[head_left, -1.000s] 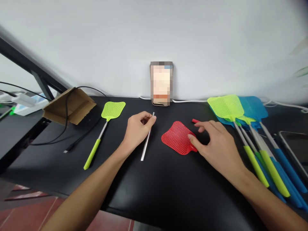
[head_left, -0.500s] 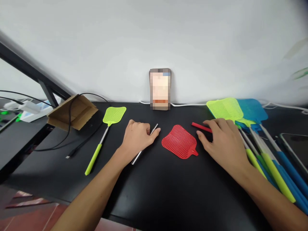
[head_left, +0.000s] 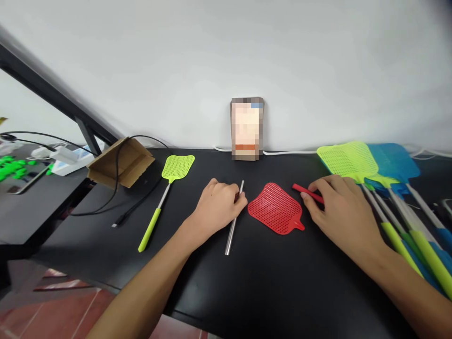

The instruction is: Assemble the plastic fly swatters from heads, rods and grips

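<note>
My left hand point(head_left: 221, 203) is closed, with thumb and fingers pinching a slim silver metal rod point(head_left: 231, 235) that slants over the black table. To the right, my right hand point(head_left: 341, 212) is closed round a red handle point(head_left: 303, 192), gripped between thumb and fingers; its right end is hidden by the hand. Between both hands a red perforated fly swatter head point(head_left: 275, 208) lies flat, its short neck pointing to the lower right. It is apart from the rod and the handle.
A yellow-green fly swatter point(head_left: 178, 167) lies left of my left hand, near a cardboard box point(head_left: 122, 162) and a black cable point(head_left: 132, 212). Several yellow-green and blue swatters point(head_left: 393, 160) are piled at the right. A phone-like object point(head_left: 247, 129) with a blurred screen leans against the wall.
The view has turned left. In my left hand the rod has swung steeper, its lower end now right of the wrist. My right fingers have come closer round the red handle, which tilts slightly more.
</note>
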Demonstrator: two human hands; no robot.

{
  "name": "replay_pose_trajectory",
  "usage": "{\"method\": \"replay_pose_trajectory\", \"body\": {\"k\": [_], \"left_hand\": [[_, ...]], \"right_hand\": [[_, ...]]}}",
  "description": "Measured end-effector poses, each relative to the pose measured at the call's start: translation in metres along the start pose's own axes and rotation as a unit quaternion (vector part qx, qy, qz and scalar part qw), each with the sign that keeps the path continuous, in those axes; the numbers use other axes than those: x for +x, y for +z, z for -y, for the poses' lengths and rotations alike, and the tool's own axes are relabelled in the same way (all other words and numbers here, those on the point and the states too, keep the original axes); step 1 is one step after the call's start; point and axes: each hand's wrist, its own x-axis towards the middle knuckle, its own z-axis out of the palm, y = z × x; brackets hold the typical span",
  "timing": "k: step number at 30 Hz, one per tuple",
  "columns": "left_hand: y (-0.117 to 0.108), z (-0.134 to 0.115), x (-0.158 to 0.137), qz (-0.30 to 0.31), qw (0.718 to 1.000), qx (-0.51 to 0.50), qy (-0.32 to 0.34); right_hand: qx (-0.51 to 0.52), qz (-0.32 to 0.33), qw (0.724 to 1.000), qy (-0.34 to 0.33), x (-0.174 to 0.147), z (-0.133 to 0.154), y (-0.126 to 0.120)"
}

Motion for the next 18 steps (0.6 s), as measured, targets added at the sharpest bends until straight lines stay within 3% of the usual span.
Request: {"method": "replay_pose_trajectory", "body": {"k": [2,4,6,9,11,13,15,18], "left_hand": [[0.000,0.000,0.000,-0.019,0.993,-0.108,-0.031],[-0.001,0.002,0.002,-0.052,0.963,-0.255,-0.068],[-0.003,0.004,0.004,-0.109,0.903,-0.403,-0.101],[-0.005,0.005,0.008,-0.190,0.781,-0.580,-0.131],[-0.007,0.005,0.010,-0.203,0.707,-0.662,-0.143],[-0.009,0.003,0.010,-0.198,0.656,-0.712,-0.152],[-0.010,0.001,0.010,-0.189,0.624,-0.742,-0.159],[-0.011,-0.004,0.008,-0.167,0.603,-0.763,-0.162]], "right_hand": [[0.006,-0.002,1.000,-0.008,0.000,-0.001,0.001],[0.011,-0.004,1.000,-0.011,0.000,-0.001,0.002],[0.026,-0.009,1.000,-0.007,0.000,0.001,0.000],[0.108,-0.035,0.994,0.007,0.000,0.009,-0.008],[0.175,-0.064,0.982,0.014,-0.001,0.019,-0.018],[0.217,-0.087,0.972,0.002,-0.004,0.031,-0.029],[0.233,-0.107,0.966,-0.039,-0.007,0.042,-0.037],[0.239,-0.133,0.956,-0.105,-0.010,0.052,-0.041]]}}
